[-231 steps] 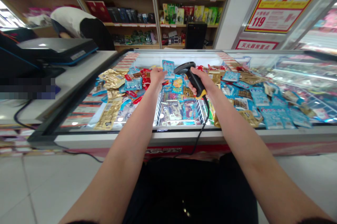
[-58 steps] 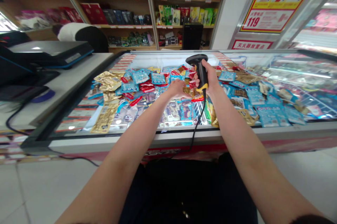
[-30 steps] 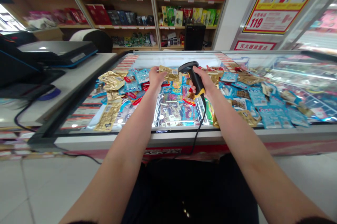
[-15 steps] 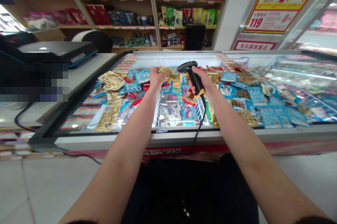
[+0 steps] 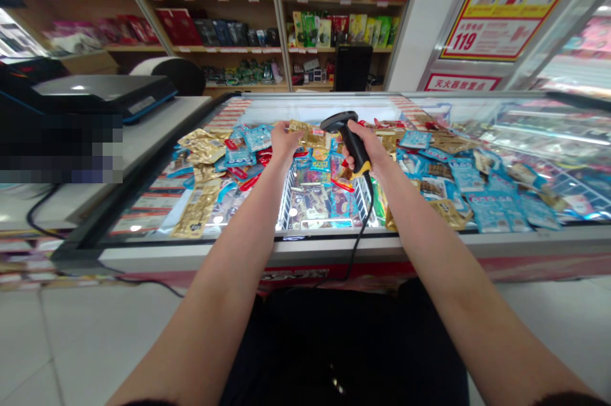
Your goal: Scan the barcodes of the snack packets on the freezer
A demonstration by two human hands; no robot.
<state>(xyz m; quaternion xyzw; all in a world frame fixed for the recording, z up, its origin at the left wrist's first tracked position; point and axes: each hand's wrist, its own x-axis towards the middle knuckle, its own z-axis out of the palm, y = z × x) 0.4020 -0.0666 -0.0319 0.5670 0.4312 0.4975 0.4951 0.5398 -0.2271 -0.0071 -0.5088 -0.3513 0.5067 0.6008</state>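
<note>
My left hand [image 5: 285, 142] is shut on a gold foil snack packet [image 5: 309, 136], above the heap in the open chest freezer [image 5: 305, 252]. My right hand [image 5: 366, 154] grips a black handheld barcode scanner [image 5: 350, 140] with a yellow band. Its head points left, close to the gold packet. A black coiled cable [image 5: 360, 240] runs from the scanner's base down over the freezer's front rim. Blue and gold packets [image 5: 258, 137] lie heaped around both hands.
A counter [image 5: 143, 132] with a dark flat device [image 5: 100, 89] stands to the left. Behind the freezer, wooden shelves [image 5: 224, 49] hold boxed goods and bottles, and a person's back [image 5: 167, 74] shows at the left. A black cable lies along the counter's edge.
Since about two seconds ago, my left hand has moved left and taken the gold packet, and the scanner has tilted towards it. Over the last half second, nothing has visibly moved.
</note>
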